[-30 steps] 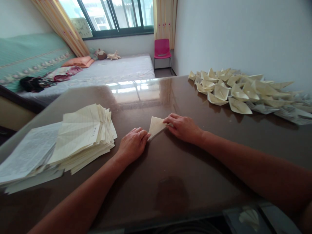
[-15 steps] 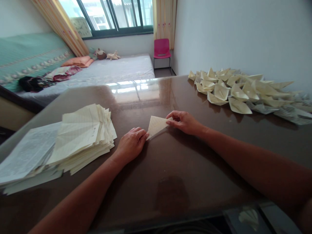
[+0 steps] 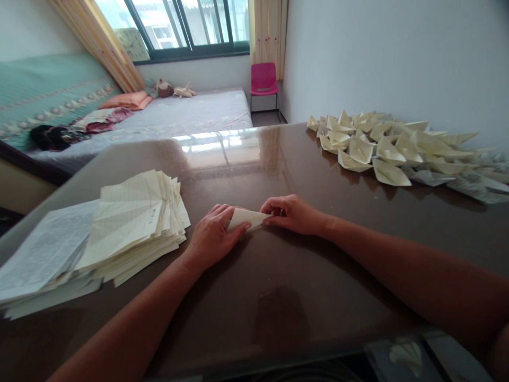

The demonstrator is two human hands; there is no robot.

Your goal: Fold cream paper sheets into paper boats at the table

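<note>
A small piece of cream folded paper (image 3: pixel 247 216) is held low over the brown table between both hands. My left hand (image 3: pixel 212 233) grips its left end, thumb across the near face and fingers behind. At the paper's pointed right end, my right hand (image 3: pixel 292 214) pinches the tip between thumb and fingers. Left of my left hand lies a thick stack of creased, lined sheets (image 3: pixel 127 217). Many folded paper boats (image 3: pixel 361 151) are crowded together beyond my right hand, along the wall.
The glossy brown table (image 3: pixel 234 297) reaches toward a bed (image 3: pixel 199 109) below the window. Grey printed sheets (image 3: pixel 47 244) lie at the table's left side. A pink chair (image 3: pixel 263 79) stands by the far wall, with a white wall along the right.
The folded paper has come nearer and shows a narrower shape. My left thumb now lies over its front, and my right hand has shifted slightly left and nearer.
</note>
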